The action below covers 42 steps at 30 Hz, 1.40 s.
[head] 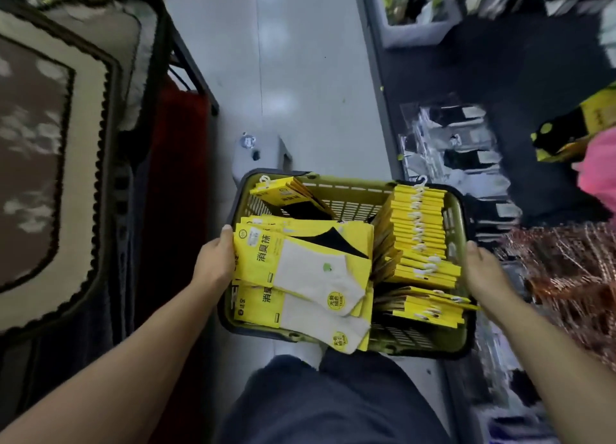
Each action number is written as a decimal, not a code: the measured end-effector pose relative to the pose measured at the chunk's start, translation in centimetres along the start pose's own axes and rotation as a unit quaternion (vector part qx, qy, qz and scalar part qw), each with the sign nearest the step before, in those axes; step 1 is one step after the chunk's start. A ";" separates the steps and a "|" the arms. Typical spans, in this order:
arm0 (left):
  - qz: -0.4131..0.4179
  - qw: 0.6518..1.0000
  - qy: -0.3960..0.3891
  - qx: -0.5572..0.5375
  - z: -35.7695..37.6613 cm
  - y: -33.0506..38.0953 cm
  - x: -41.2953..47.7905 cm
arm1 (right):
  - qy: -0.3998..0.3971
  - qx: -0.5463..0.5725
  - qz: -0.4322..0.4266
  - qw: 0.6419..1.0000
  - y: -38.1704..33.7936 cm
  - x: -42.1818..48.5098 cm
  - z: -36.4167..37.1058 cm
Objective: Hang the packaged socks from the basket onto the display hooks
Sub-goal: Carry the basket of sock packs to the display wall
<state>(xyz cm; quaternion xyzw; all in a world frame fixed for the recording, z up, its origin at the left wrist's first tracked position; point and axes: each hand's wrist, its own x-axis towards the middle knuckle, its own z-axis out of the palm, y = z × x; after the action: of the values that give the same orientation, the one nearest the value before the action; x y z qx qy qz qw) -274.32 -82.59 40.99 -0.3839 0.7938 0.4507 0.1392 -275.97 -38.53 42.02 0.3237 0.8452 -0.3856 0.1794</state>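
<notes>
Running up the middle of the view, the pale floor forms an aisle. Along its left edge lies a large patterned rug with a brown centre and a cream border. A dark shelf unit stands along its right edge, with clear-wrapped dark and white socks on its lower part.

At the near end of the aisle, just beyond the person's dark trousers, is the yellow-green basket with a dark rim. Whether it rests on the floor or is lifted cannot be told.

Inside the basket are the yellow packaged socks. The packs on the left lie flat and overlap, showing pale and black socks. The packs on the right stand packed on edge in a row, their small white hangers on top. A few more lean against the far left corner.

The left grip, a bare hand, holds the basket's left rim, thumb over the edge and touching the flat packs. The right grip holds the right rim, thumb on top, its fingers hidden outside the wall.
</notes>
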 end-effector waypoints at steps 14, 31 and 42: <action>0.077 0.981 -0.110 0.138 6.5 25.6 29.9 | 0.104 0.039 0.116 0.987 -16.5 20.2 3.1; 0.140 0.940 -0.177 0.256 23.3 47.3 46.7 | 0.130 0.225 0.284 0.923 -18.7 33.7 6.4; 0.175 0.899 -0.236 0.325 35.5 53.7 51.6 | 0.181 0.294 0.377 0.859 -16.1 39.3 9.1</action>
<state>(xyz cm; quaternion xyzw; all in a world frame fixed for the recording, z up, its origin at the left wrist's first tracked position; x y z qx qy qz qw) -352.57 -62.32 24.71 -0.0550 0.8942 0.2623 0.3585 -315.05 -37.40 23.10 0.7197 0.5233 -0.4535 0.0515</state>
